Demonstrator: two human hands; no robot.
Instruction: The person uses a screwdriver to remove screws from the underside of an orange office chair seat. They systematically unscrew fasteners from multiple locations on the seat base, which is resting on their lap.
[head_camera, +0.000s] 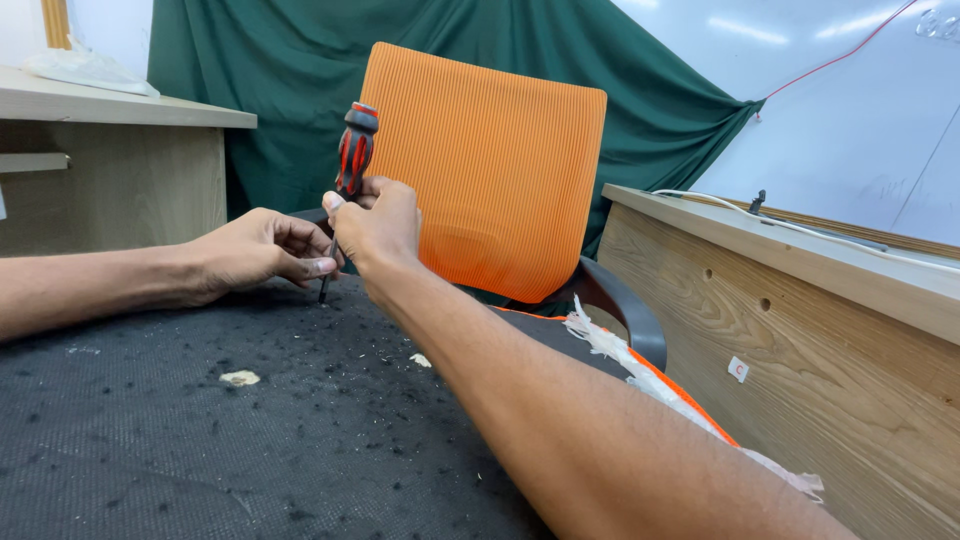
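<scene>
My right hand (378, 222) grips a red and black screwdriver (352, 152) by its handle, held nearly upright with the shaft tip (323, 296) resting on a black fabric-covered chair underside (250, 420). My left hand (262, 250) lies on the black surface to the left, its fingertips pinched around the lower shaft near the tip. Behind both hands stands the orange ribbed chair back (490, 170).
A black armrest (620, 300) curves at the right of the seat, with torn white and orange fabric (650, 375) along its edge. Wooden desks stand at the left (120, 160) and right (800, 330). A green curtain (300, 60) hangs behind. Small foam crumbs (240, 378) lie on the black surface.
</scene>
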